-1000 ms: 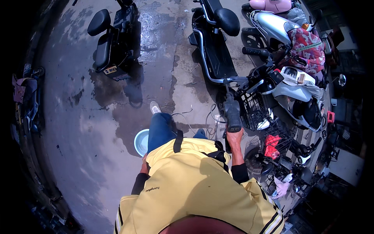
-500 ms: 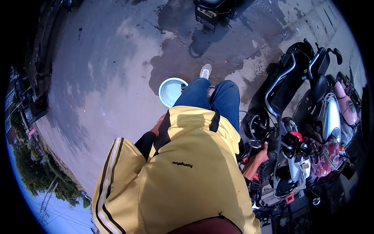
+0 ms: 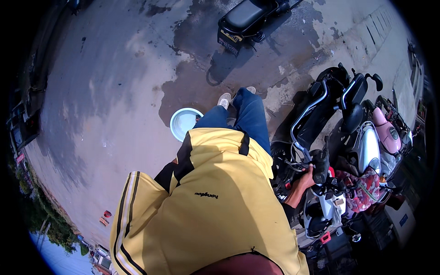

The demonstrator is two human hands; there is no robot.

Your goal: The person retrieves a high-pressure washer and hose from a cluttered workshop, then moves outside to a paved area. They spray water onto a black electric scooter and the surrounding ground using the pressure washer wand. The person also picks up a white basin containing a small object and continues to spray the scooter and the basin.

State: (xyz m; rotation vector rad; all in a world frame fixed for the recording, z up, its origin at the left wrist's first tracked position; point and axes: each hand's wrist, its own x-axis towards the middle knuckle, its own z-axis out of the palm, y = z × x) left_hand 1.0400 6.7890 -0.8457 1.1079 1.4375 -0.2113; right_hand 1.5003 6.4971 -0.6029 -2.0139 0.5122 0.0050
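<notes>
Smooth yellow fabric shirt [image 3: 206, 201] is sitting closest to me, black panels curving down its side, black-and-white stripes running along the left sleeve. Hands are sitting wide apart. Right hand [image 3: 302, 181] is clamping, bare fingers wrapping a chunky black hard-shelled power tool [image 3: 321, 165], blocky body, narrower end pointing away. Tool is hanging out to the person's right, near a black scooter with bent silver tubing [image 3: 321, 120]; can't tell if it's touching anything there. Left hand [image 3: 175, 161] is barely peeking past the shirt edge at the left hip; can't tell if it's gripping anything.

Creased blue denim trousers [image 3: 254, 114] are showing beyond the hem, pale shoes [image 3: 224, 100] standing on the ground. Round pale-blue basin [image 3: 182, 123], smooth, thin-rimmed, plastic-looking, is resting just beside the left leg; a small dark object [image 3: 198, 118] is lying at its right side, too small to make out.

Rough grey pavement [image 3: 105, 105] is stretching left; a darker, ragged-edged patch [image 3: 192, 87] is spreading past the basin. Crumpled red-and-white patterned cloth [image 3: 364, 190] is draping on the right, glossy white scooter [image 3: 369, 146] and rounded pink scooter [image 3: 386, 130] standing beyond. Ahead, a black scooter with a padded seat [image 3: 247, 17] is casting shadow. Far left, leafy green trees [image 3: 52, 231] are bordering blue sky [image 3: 66, 262].
</notes>
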